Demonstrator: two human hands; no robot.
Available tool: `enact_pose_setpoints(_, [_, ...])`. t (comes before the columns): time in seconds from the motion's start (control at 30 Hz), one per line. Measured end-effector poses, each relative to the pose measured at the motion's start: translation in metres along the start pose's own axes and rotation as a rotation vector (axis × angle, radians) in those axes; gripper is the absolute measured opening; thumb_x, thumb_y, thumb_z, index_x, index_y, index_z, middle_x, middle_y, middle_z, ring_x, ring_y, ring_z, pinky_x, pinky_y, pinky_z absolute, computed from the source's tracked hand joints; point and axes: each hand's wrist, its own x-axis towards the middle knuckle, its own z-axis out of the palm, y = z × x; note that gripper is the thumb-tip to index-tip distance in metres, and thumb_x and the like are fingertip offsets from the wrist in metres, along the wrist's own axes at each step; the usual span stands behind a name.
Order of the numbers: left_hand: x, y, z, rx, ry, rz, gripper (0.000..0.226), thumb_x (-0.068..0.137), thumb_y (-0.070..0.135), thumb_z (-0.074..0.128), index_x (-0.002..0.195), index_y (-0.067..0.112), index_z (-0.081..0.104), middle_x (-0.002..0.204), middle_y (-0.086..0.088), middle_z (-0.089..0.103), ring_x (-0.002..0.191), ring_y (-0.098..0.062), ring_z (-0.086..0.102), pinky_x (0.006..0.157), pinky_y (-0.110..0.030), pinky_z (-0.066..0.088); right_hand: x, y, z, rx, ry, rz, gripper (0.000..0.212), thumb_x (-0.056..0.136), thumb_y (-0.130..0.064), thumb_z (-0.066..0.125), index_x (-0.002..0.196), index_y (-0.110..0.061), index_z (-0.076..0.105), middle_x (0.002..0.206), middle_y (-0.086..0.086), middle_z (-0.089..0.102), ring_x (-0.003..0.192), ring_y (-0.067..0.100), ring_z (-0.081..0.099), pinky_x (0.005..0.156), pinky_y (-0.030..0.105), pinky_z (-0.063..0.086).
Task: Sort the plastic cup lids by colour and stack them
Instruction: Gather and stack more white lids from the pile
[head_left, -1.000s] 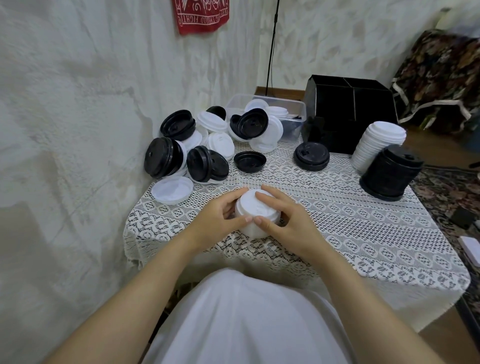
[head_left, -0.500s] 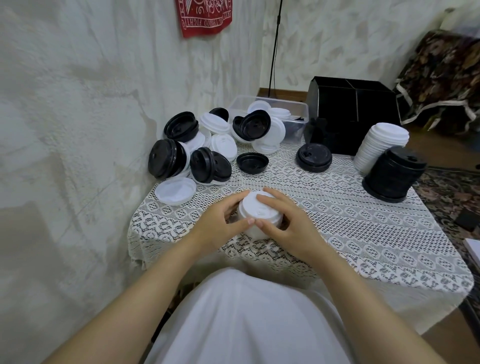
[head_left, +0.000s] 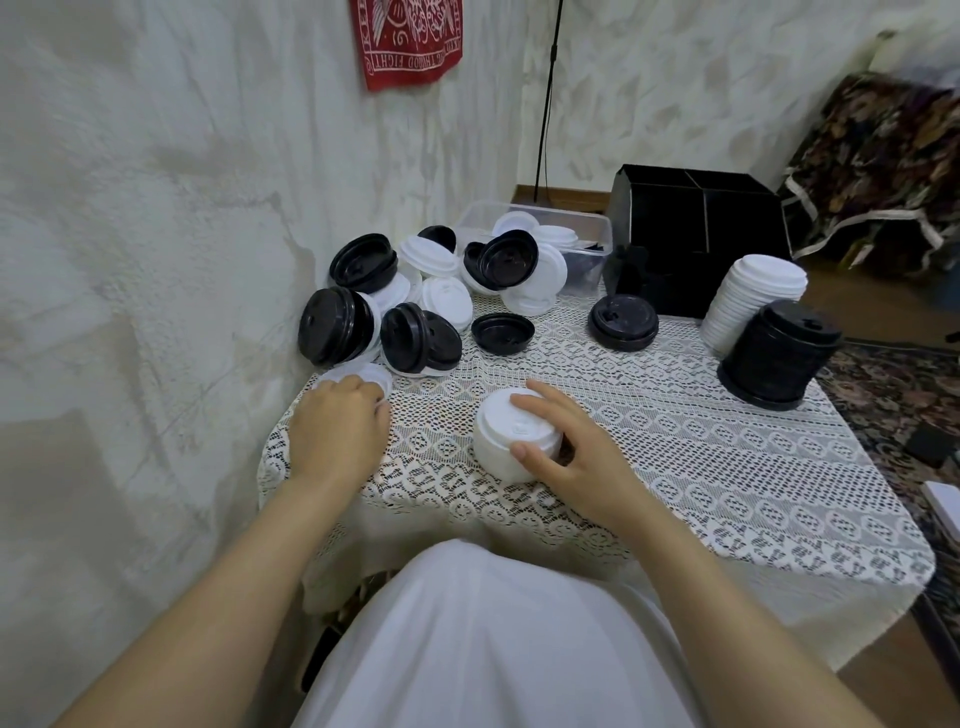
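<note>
Under both hands lies the lace-covered surface (head_left: 675, 467), pushed against a rough white wall. Far beyond the right hand (head_left: 566, 447) stands a black divided box (head_left: 696, 244), with a clear tub (head_left: 587, 228) just to its left holding a few lids. Beyond the left hand (head_left: 337, 431), a loose heap of black and white lids (head_left: 415, 306) is piled against the wall. Well out past the right hand's fingers, a tall white stack (head_left: 753, 296) leans behind a tall black stack (head_left: 779, 358), the two touching. A short black stack (head_left: 623, 322) and one upturned black lid (head_left: 503, 332) sit between heap and tall stacks. The right hand's thumb and fingers curl round a short white stack (head_left: 506, 441) standing on the surface. The left hand's bent fingers lie over a single white lid (head_left: 363, 371) near the wall-side edge; whether they grip it I cannot tell.
</note>
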Motion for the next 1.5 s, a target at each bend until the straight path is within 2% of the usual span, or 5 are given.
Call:
enact_pose_setpoints(0.47, [-0.014, 0.046, -0.04, -1.667, -0.19, -0.787, 0.02, 0.095, -0.002, 0.053, 0.113, 0.006, 0.055, 0.112, -0.013, 0.064, 0.104, -0.024, 0.065, 0.079, -0.032, 0.059, -0.001, -0.002, 0.0, 0.007, 0.016, -0.005, 0.043, 0.09, -0.035, 0.066, 0.128, -0.046, 0.049, 0.151, -0.023, 0.032, 0.132, -0.011, 0.027, 0.094, -0.006, 0.019])
enact_pose_setpoints(0.63, [-0.021, 0.042, -0.034, -1.392, -0.134, -0.813, 0.034, 0.093, -0.003, 0.055, 0.12, 0.017, 0.049, 0.114, -0.01, 0.06, 0.101, -0.023, 0.063, 0.077, -0.03, 0.054, -0.001, -0.002, -0.001, 0.01, 0.012, 0.0, 0.043, 0.09, -0.036, 0.065, 0.128, -0.046, 0.049, 0.15, -0.024, 0.031, 0.132, -0.01, 0.027, 0.096, -0.004, 0.018])
enact_pose_setpoints(0.9, [-0.036, 0.024, -0.024, -0.474, -0.071, -0.222, 0.032, 0.089, 0.02, 0.064, 0.12, 0.011, 0.061, 0.117, -0.002, 0.055, 0.11, -0.02, 0.05, 0.087, -0.025, 0.035, -0.001, -0.002, -0.001, 0.009, 0.018, -0.004, 0.043, 0.09, -0.033, 0.066, 0.128, -0.046, 0.049, 0.149, -0.024, 0.031, 0.132, -0.01, 0.027, 0.096, -0.005, 0.019])
enact_pose_setpoints(1.23, [-0.017, 0.022, -0.022, -0.551, -0.452, -0.106, 0.099, 0.075, 0.036, 0.08, 0.152, 0.021, 0.021, 0.154, 0.0, 0.031, 0.139, -0.021, 0.03, 0.115, -0.041, 0.027, -0.001, -0.002, -0.001, 0.018, 0.017, -0.012, 0.042, 0.09, -0.034, 0.066, 0.128, -0.045, 0.049, 0.15, -0.022, 0.032, 0.135, -0.005, 0.028, 0.108, 0.014, 0.025])
enact_pose_setpoints(1.5, [-0.013, 0.026, -0.026, -0.497, -0.368, -0.04, 0.087, 0.076, 0.033, 0.08, 0.147, 0.014, 0.035, 0.149, -0.002, 0.039, 0.13, -0.017, 0.039, 0.107, -0.028, 0.03, -0.001, -0.001, -0.001, 0.011, 0.007, -0.009, 0.043, 0.091, -0.037, 0.063, 0.131, -0.042, 0.049, 0.153, -0.018, 0.03, 0.135, -0.004, 0.028, 0.105, 0.012, 0.023])
